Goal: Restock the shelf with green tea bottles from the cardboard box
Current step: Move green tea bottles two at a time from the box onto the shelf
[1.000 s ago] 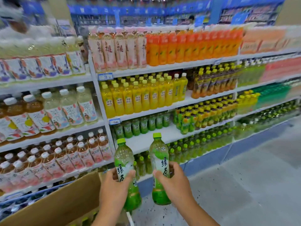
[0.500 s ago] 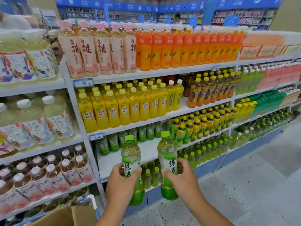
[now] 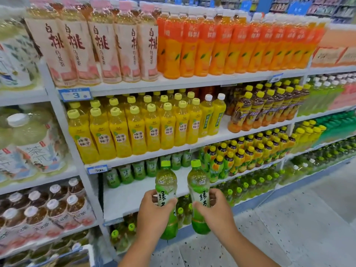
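Observation:
I hold two upright green tea bottles in front of the shelving. My left hand [image 3: 154,214] grips the left green tea bottle [image 3: 166,182] around its label. My right hand [image 3: 213,211] grips the right green tea bottle [image 3: 198,183] the same way. Both have lime caps. Behind them is the white shelf [image 3: 127,199], mostly bare at the front, with a row of green tea bottles [image 3: 138,170] standing at its back. The cardboard box is out of view.
Yellow drink bottles [image 3: 134,130] fill the shelf above, peach tea and orange bottles the top one. Mixed green and yellow bottles [image 3: 240,158] crowd the same shelf to the right. More green bottles [image 3: 123,234] stand below. Speckled floor [image 3: 289,228] lies to the right.
I have moved closer to the shelving and both bottles have risen toward the bare shelf. The cardboard box at lower left has dropped out of view.

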Motion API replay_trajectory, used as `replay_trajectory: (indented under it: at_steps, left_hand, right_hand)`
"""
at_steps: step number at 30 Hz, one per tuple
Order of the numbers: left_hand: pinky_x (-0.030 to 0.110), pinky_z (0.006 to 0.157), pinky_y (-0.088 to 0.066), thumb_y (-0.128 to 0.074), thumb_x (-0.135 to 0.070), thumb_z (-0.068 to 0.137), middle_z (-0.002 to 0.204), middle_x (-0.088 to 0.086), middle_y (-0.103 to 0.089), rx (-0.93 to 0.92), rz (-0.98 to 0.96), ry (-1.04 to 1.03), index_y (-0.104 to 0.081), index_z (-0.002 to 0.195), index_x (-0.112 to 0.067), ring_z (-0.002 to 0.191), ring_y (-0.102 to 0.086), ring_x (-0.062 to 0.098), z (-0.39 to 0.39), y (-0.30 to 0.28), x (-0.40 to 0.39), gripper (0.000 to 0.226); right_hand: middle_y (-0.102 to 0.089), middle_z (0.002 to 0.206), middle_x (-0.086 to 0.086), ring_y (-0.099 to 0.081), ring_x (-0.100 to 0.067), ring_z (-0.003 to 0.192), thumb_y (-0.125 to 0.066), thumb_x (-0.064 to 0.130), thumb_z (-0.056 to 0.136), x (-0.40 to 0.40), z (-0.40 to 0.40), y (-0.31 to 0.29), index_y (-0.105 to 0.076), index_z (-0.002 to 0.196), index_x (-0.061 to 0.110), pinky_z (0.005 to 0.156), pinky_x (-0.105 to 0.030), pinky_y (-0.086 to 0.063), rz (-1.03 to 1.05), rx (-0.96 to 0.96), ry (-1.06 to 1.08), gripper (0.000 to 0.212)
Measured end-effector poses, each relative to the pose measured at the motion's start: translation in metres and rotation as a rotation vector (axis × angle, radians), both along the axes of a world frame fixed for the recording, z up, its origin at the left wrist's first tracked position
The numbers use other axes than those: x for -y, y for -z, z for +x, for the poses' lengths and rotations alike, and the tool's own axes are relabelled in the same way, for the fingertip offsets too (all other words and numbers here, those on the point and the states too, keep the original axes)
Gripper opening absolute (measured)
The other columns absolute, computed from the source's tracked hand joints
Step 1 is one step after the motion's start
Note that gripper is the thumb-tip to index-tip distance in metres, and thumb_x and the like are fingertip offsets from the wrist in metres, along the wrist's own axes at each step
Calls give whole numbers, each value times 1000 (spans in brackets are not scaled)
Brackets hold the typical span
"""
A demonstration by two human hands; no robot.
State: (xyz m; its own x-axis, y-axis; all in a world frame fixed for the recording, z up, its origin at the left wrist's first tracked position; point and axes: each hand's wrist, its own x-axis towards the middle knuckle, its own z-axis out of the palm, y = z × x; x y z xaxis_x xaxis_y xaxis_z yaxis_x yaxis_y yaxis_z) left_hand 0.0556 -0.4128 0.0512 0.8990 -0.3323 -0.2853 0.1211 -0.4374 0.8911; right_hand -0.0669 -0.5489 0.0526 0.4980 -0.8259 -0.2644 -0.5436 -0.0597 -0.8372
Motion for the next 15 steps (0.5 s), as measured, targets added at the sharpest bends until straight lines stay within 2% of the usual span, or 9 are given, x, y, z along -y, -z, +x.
replay_trajectory:
  at_steps: [4, 8, 10, 12, 15]
  left_hand:
    - [28, 64, -49, -84, -43, 76, 98, -15, -62, -23, 28, -47, -54, 112, -31, 81, -63, 4, 1, 9, 40, 48]
    - [31, 74, -53, -82, -41, 80, 99, -20, -55, -7, 47, -97, -47, 113, -35, 85, -58, 1, -3, 21, 84, 48]
    - [29, 75, -50, -81, -39, 82, 102, -20, -54, 6, 48, -136, -47, 115, -37, 87, -55, -1, -3, 26, 107, 47]
    - [25, 71, -48, -81, -39, 82, 106, -14, -58, 21, 68, -154, -55, 111, -34, 89, -56, 0, -1, 32, 128, 39]
    - [32, 74, -54, -80, -45, 77, 108, -8, -62, 21, 107, -188, -61, 111, -34, 90, -62, 8, -1, 47, 153, 40]
  right_hand:
    - [-64, 111, 12, -62, -10, 102, -85, 37, 76, 50, 11, 16, -53, 117, 33, 85, -30, -49, 22, 16, -58, 53]
    - [-52, 139, 5, -51, -15, 124, -79, 38, 84, 104, 17, 37, -42, 146, 27, 102, -33, -43, 33, 8, -187, 73]
    - [-44, 149, 4, -46, -19, 134, -77, 38, 88, 131, 21, 40, -38, 151, 26, 109, -36, -40, 55, 8, -250, 76]
    - [-44, 149, 4, -47, -19, 131, -77, 39, 87, 155, 27, 44, -38, 151, 28, 105, -35, -41, 68, -6, -298, 75]
    - [-50, 124, 9, -48, -13, 107, -79, 40, 85, 178, 31, 53, -41, 147, 27, 89, -28, -41, 92, -34, -346, 75]
